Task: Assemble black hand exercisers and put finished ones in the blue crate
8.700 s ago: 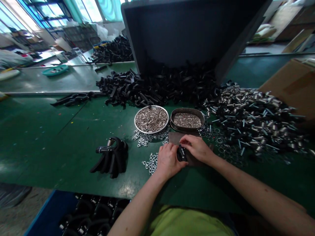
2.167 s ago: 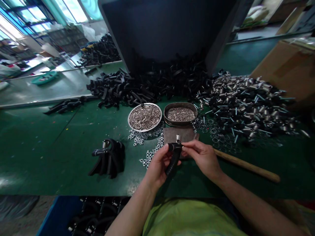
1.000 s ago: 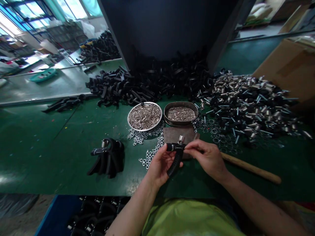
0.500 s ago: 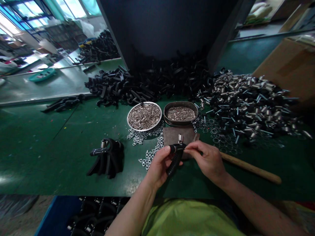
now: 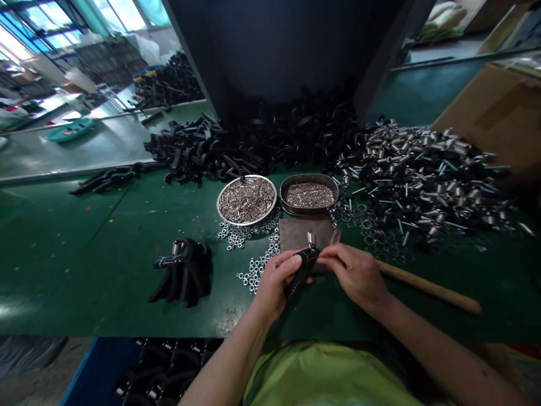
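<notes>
My left hand [image 5: 273,282] is wrapped round a black curved grip handle [image 5: 301,274], held just above the green table. A small metal spring [image 5: 311,239] sticks up from the handle's top end. My right hand [image 5: 357,276] pinches at that top end with thumb and fingertips; what the fingers hold there is too small to make out. Both hands hover over a brown square pad [image 5: 305,232], beside loose nuts [image 5: 258,268].
A round tray of metal pins [image 5: 247,200] and an oval tin of small parts [image 5: 310,195] stand behind the pad. Finished grippers [image 5: 182,273] lie left. A hammer's wooden handle [image 5: 426,287] lies right. Piles of black handles [image 5: 236,149] and spring-and-screw parts [image 5: 426,180] fill the back. Cardboard box [image 5: 494,113] far right.
The black handle has tilted and dropped slightly, its top end now pointing away from me. My right fingers have stayed at that end; the hammer came into view since the oldest frame.
</notes>
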A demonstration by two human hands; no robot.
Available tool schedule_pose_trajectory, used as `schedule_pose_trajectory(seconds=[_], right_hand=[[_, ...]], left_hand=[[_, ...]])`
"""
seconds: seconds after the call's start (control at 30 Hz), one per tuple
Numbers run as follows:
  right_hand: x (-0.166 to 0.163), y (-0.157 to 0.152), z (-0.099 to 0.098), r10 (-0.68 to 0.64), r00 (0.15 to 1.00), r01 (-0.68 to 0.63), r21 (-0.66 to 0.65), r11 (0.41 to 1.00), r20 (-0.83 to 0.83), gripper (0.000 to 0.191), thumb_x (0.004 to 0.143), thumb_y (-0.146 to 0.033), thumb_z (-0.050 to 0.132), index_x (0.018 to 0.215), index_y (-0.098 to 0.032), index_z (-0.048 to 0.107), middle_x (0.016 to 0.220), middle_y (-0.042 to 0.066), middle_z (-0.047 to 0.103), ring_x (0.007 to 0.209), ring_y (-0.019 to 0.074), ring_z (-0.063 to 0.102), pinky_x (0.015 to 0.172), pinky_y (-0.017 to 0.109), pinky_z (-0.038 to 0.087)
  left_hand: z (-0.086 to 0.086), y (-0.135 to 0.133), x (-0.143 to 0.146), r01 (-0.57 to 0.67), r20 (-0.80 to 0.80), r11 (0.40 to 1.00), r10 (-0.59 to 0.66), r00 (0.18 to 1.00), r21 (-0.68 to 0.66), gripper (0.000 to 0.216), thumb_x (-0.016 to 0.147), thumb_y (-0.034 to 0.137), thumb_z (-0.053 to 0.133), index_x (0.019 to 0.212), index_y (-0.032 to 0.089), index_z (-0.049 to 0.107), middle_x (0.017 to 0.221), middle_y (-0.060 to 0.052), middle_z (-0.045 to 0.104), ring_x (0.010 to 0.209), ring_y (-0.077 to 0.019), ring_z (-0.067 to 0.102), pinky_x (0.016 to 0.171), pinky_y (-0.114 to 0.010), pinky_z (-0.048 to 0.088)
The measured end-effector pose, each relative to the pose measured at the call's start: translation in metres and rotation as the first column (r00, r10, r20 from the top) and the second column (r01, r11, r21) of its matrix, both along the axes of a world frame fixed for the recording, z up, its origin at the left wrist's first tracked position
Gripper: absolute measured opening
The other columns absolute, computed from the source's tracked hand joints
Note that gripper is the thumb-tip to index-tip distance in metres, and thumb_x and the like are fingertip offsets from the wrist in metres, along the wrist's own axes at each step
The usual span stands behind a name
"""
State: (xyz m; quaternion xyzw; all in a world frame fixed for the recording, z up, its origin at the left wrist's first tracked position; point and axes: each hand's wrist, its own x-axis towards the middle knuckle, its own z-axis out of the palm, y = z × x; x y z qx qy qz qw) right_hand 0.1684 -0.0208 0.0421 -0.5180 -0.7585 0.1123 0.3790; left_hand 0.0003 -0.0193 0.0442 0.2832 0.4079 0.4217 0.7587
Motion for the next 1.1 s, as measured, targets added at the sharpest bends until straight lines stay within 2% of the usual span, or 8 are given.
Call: schedule_pose_trajectory(seconds=[0.13, 0.3, 0.4, 0.63, 0.77, 0.93, 1.1], right_hand=[[0.002, 0.002, -0.001, -0.007, 0.999, 0.001, -0.132, 0.991, -0.048, 0.014, 0.084, -0.022, 0.056, 0.071, -0.021, 0.061, 0.065, -0.002, 0.067, 0.060, 0.0139, 0.063, 0.058, 0.024, 0.045], [0.008, 0.005, 0.001, 0.075, 0.991, -0.102, -0.264, 0.959, -0.109, 0.013, 0.081, -0.020, 0.061, 0.068, -0.020, 0.061, 0.064, -0.003, 0.067, 0.057, 0.0115, 0.062, 0.055, 0.022, 0.043], [0.010, 0.007, 0.000, 0.108, 0.988, -0.134, -0.265, 0.955, -0.110, 0.011, 0.080, -0.021, 0.063, 0.070, -0.020, 0.061, 0.064, -0.003, 0.067, 0.057, 0.0108, 0.062, 0.055, 0.021, 0.043], [0.006, 0.008, -0.007, 0.116, 0.993, -0.119, -0.157, 0.980, -0.025, 0.014, 0.083, -0.026, 0.060, 0.071, -0.019, 0.062, 0.067, 0.000, 0.068, 0.063, 0.0137, 0.063, 0.060, 0.024, 0.044], [0.004, 0.008, -0.006, 0.092, 0.991, -0.112, -0.242, 0.964, -0.093, 0.011, 0.080, -0.021, 0.064, 0.069, -0.020, 0.062, 0.067, -0.001, 0.068, 0.062, 0.0133, 0.063, 0.058, 0.024, 0.043], [0.005, 0.008, -0.002, 0.037, 0.975, -0.124, -0.403, 0.907, -0.218, 0.009, 0.076, -0.020, 0.067, 0.068, -0.020, 0.064, 0.063, -0.003, 0.067, 0.055, 0.0118, 0.060, 0.053, 0.022, 0.041], [0.005, 0.008, -0.004, 0.005, 0.976, -0.098, -0.416, 0.904, -0.220, 0.008, 0.076, -0.021, 0.065, 0.068, -0.020, 0.064, 0.067, -0.002, 0.069, 0.061, 0.0135, 0.062, 0.058, 0.024, 0.043]], left_hand=[[-0.004, 0.001, -0.001, 0.024, 0.049, 0.999, -0.022, 0.999, -0.033, 0.037, 0.068, 0.043, 0.070, 0.086, 0.011, 0.070, 0.075, -0.006, 0.067, 0.057, -0.0112, 0.058, 0.053, -0.020, 0.048], [-0.011, 0.002, -0.003, 0.028, 0.075, 0.997, -0.023, 0.997, -0.067, 0.033, 0.067, 0.039, 0.072, 0.086, 0.012, 0.070, 0.077, -0.006, 0.068, 0.062, -0.0127, 0.059, 0.057, -0.023, 0.052], [-0.014, 0.002, -0.002, 0.023, 0.091, 0.994, -0.013, 0.996, -0.103, 0.034, 0.067, 0.040, 0.072, 0.084, 0.012, 0.070, 0.075, -0.006, 0.067, 0.062, -0.0132, 0.060, 0.057, -0.024, 0.053], [-0.018, 0.000, -0.001, -0.018, 0.110, 0.982, 0.040, 0.993, -0.188, 0.033, 0.067, 0.040, 0.072, 0.083, 0.011, 0.068, 0.075, -0.006, 0.068, 0.062, -0.0125, 0.060, 0.056, -0.022, 0.053], [-0.022, 0.000, -0.001, -0.040, 0.128, 0.963, 0.076, 0.989, -0.267, 0.033, 0.067, 0.039, 0.071, 0.082, 0.010, 0.067, 0.072, -0.005, 0.066, 0.060, -0.0127, 0.060, 0.054, -0.023, 0.055], [-0.026, 0.001, 0.000, -0.038, 0.164, 0.945, 0.096, 0.982, -0.325, 0.031, 0.070, 0.038, 0.069, 0.081, 0.008, 0.066, 0.067, -0.006, 0.065, 0.056, -0.0131, 0.060, 0.052, -0.025, 0.055], [-0.028, 0.001, 0.001, -0.033, 0.239, 0.938, 0.122, 0.963, -0.346, 0.030, 0.074, 0.037, 0.065, 0.081, 0.008, 0.065, 0.067, -0.006, 0.064, 0.057, -0.0134, 0.060, 0.051, -0.025, 0.056]])
